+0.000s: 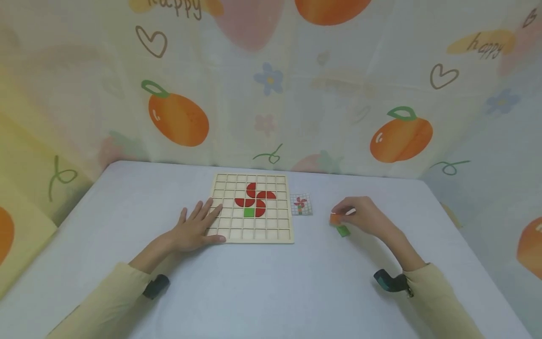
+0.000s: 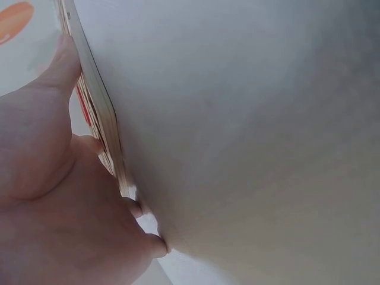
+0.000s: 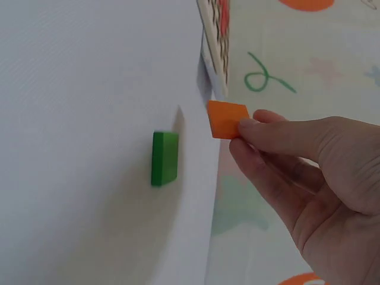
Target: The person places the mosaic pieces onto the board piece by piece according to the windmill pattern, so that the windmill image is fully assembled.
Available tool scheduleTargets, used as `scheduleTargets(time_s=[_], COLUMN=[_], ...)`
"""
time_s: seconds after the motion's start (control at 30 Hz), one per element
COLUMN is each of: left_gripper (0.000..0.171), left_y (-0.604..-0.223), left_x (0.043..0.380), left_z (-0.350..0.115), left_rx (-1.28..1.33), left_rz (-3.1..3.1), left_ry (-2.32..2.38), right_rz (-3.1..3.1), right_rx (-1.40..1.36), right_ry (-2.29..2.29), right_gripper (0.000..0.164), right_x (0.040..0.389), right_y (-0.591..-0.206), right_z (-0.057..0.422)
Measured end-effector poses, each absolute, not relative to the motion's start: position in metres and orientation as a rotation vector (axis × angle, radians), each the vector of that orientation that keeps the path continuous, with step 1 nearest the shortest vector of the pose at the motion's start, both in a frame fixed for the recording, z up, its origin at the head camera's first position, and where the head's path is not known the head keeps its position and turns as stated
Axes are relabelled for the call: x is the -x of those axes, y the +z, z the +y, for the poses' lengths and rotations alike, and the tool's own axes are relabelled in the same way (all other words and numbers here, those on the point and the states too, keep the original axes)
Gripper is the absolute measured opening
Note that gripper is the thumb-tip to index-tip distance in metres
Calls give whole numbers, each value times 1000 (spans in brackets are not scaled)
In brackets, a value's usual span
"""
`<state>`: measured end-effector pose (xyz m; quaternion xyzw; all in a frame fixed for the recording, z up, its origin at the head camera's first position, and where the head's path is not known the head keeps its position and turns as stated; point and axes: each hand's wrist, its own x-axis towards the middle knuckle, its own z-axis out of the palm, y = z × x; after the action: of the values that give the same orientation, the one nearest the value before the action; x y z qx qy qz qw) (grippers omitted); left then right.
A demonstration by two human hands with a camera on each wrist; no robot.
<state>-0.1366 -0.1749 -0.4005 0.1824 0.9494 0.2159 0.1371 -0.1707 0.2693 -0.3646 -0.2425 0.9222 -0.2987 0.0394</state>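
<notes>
My right hand (image 1: pixel 365 216) pinches an orange square tile (image 3: pixel 227 120) between thumb and fingers, off to the right of the board. Just below it on the table lies a green tile (image 3: pixel 164 158). With fingers spread, my left hand (image 1: pixel 192 230) rests on the left edge of the wooden grid board (image 1: pixel 220 223); its thumb lies at the near left corner. Red quarter-round pieces (image 1: pixel 260 207) form a pinwheel on the board, and a green square tile (image 1: pixel 249 213) sits in a cell directly beneath them.
A small pattern card (image 1: pixel 301 204) lies against the board's right side, showing a red pinwheel on a grid. The white-covered table (image 1: pixel 254 292) ends at a fruit-printed cloth (image 1: pixel 330 127) hanging behind it.
</notes>
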Motion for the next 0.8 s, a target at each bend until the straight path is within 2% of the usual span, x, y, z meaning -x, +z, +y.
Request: scheduleTargets(time_s=[0.8], left_gripper=[94], left_y=[-403], left_x=[138], left_z=[-176], left_rx=[-533], left_rz=[2740], left_ry=[639], right_rz=[2742], right_rx=[858], right_ry=[-1046], right_gripper=[15], right_x=[187], right_y=[-364], right_z=[169])
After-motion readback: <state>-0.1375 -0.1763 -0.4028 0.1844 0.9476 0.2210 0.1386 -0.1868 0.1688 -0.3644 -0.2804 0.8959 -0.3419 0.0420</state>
